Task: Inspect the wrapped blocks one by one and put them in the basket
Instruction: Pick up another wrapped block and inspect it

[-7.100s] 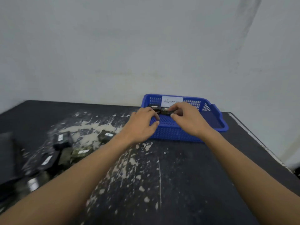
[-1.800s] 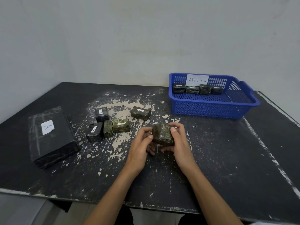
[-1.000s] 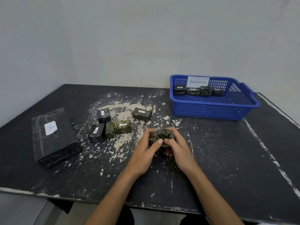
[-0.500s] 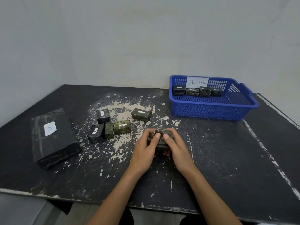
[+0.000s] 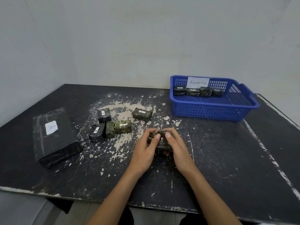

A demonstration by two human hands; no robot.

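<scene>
Far left: large black slab labelled A, flat on the desk. Next, five loose wrapped blocks, left of my line. Left grip and right grip both curl round the held block just above the desk, thumbs on top; its long axis is mostly hidden. The basket lies ahead-right, right grip nearer; four blocks line its back wall.

You hold one dark wrapped block in your left hand and right hand, thumbs on top, over the black table. Five more blocks lie to your left, near a big black box marked A. Four blocks sit in a row at the back of the blue basket marked Abnormal.
</scene>
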